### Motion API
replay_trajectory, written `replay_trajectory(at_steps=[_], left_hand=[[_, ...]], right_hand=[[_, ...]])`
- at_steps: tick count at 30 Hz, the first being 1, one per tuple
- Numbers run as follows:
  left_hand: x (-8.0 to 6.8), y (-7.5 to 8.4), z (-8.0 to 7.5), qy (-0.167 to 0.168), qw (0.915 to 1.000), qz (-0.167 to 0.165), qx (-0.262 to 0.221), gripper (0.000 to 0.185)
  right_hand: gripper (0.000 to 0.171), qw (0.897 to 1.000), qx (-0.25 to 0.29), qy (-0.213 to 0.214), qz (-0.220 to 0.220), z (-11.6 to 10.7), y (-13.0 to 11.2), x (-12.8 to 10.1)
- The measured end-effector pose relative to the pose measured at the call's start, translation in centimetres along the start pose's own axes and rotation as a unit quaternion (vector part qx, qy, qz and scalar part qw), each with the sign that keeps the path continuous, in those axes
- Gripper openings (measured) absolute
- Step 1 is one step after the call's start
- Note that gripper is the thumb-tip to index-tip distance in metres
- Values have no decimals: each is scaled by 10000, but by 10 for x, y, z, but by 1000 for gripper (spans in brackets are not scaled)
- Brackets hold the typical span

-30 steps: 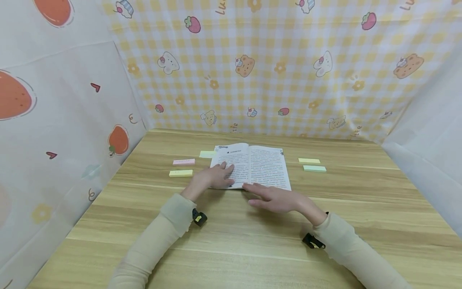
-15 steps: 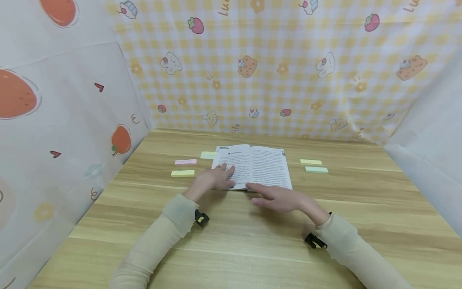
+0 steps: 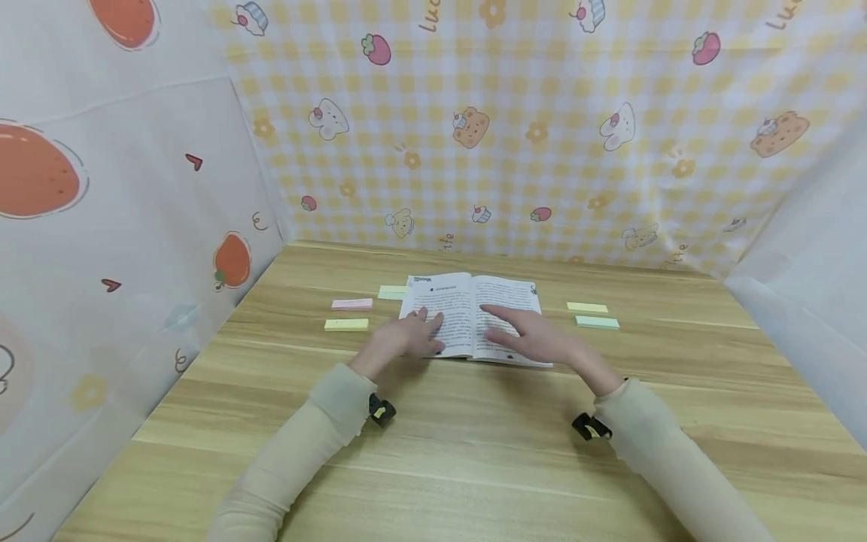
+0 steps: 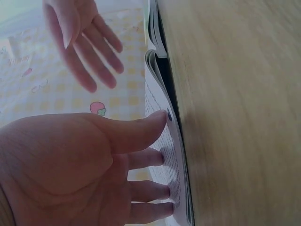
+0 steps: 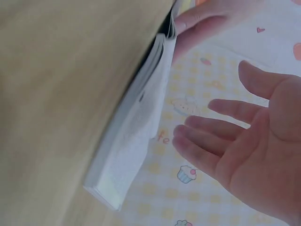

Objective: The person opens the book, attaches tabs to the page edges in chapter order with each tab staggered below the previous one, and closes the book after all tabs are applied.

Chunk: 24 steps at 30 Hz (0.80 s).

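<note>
An open book (image 3: 454, 301) lies on the wooden table, both printed pages facing up. My left hand (image 3: 415, 335) rests on the lower part of its left page; in the left wrist view the thumb and fingertips of the left hand (image 4: 94, 160) touch the paper near the bottom edge. Over the right page is my right hand (image 3: 531, 335), fingers spread and extended toward the middle fold. The right wrist view has the right hand (image 5: 254, 136) raised off the book (image 5: 136, 127), palm showing and nothing held.
Left of the book lie a pink sticky-note strip (image 3: 352, 304), a yellow strip (image 3: 346, 325) and a pale green strip (image 3: 391, 292) by the page edge. On the right are a yellow strip (image 3: 587, 308) and a green strip (image 3: 597, 322). A patterned cloth (image 3: 508, 173) hangs behind the table.
My right hand has moved from the book's bottom edge up over the right page, uncovering that edge. The left hand stays on the left page. The head view has shifted slightly.
</note>
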<state>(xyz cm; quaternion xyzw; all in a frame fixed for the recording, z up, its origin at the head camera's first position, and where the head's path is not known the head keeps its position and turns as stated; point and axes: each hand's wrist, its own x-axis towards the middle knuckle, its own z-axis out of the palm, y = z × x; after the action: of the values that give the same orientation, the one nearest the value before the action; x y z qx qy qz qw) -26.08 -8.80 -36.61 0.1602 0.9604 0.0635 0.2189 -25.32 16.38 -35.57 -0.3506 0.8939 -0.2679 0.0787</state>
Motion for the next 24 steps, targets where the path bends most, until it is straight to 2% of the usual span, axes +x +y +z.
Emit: replay_trajectory(at_steps=[5, 15, 24], left_hand=[[-1, 1, 0, 25, 10000, -7, 19, 68], [0, 2, 1, 31, 10000, -64, -6, 68], [0, 2, 0, 3, 9999, -108, 18, 68]], right_hand=[[60, 9997, -159, 164, 68, -10, 1, 14], [63, 9975, -557, 211, 384, -21, 7, 42], [66, 9949, -558, 26, 841, -24, 13, 66]])
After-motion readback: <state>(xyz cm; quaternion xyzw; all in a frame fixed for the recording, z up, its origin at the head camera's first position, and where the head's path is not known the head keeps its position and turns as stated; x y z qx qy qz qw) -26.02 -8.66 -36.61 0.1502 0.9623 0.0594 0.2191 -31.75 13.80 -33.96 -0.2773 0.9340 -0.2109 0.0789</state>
